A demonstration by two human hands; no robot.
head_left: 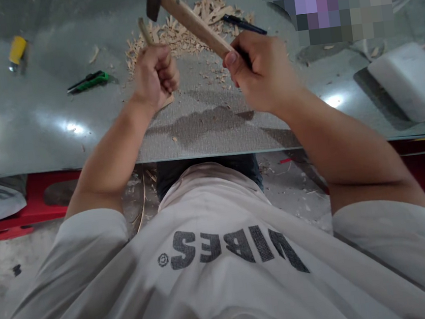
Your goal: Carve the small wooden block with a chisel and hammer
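Note:
My left hand (156, 73) is closed around a thin wooden stick (144, 31), whose upper end sticks out above the fist; a flat pale end shows below it. My right hand (258, 70) grips the lower end of the wooden handle of a hammer (197, 25). The dark hammer head is raised at the top, just above and right of the stick's upper end, and does not touch it as far as I can see. Wood shavings (187, 37) lie heaped behind both hands.
On the glass-like table (50, 114) lie a green cutter knife (90, 81), a yellow-handled tool (17, 50) and a dark pen-like object (245, 24). A white box-like object (411, 83) stands at the right. Red seats (40, 199) show below the front edge.

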